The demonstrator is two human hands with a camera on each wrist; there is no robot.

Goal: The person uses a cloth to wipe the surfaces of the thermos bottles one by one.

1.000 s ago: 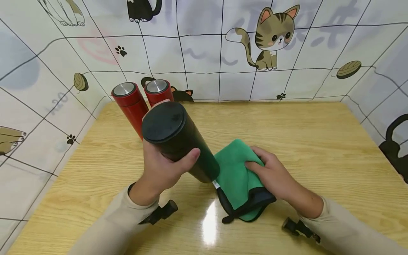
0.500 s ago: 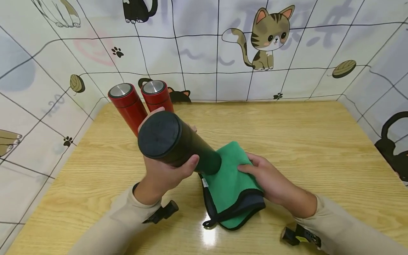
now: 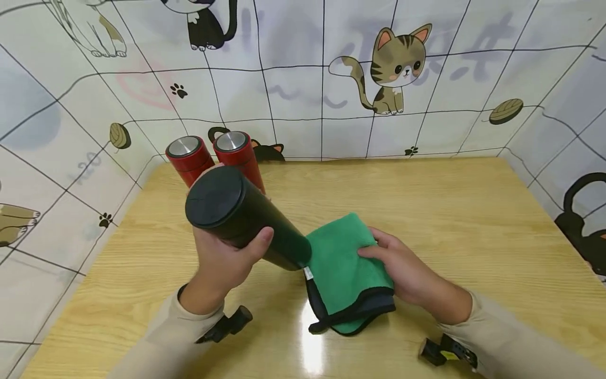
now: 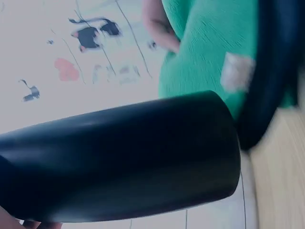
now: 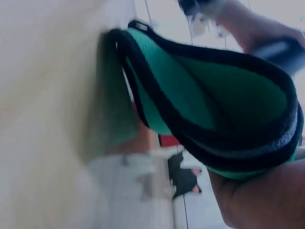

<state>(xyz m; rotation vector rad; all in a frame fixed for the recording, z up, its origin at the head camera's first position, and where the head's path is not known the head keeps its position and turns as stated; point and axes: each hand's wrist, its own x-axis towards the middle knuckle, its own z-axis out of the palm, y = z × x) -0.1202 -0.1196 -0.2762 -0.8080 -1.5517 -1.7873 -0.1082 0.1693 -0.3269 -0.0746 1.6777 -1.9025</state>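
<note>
My left hand (image 3: pixel 227 258) grips a black thermos-like bottle (image 3: pixel 255 221) near its lid, above the table. The bottle is tilted, its lid toward me and its base pointing right. In the left wrist view the bottle's smooth dark body (image 4: pixel 133 157) lies across the frame, the base close to the cloth. My right hand (image 3: pixel 402 266) pinches a folded green cloth (image 3: pixel 341 252) with a black edge, thumb on top. A small white tag (image 3: pixel 308 273) shows on the cloth beside the base. In the right wrist view the cloth's folded layers (image 5: pixel 214 95) hang open.
Two red bottles (image 3: pixel 189 158) with silver tops stand at the back left of the wooden table (image 3: pixel 426 200), partly hidden behind the black bottle and my left hand. A white grid curtain (image 3: pixel 293 89) with cartoon cats surrounds the table.
The black bottle and my left hand have shifted a little left. The cloth and my right hand moved left early on, then stayed about there. Both hands keep their hold.
</note>
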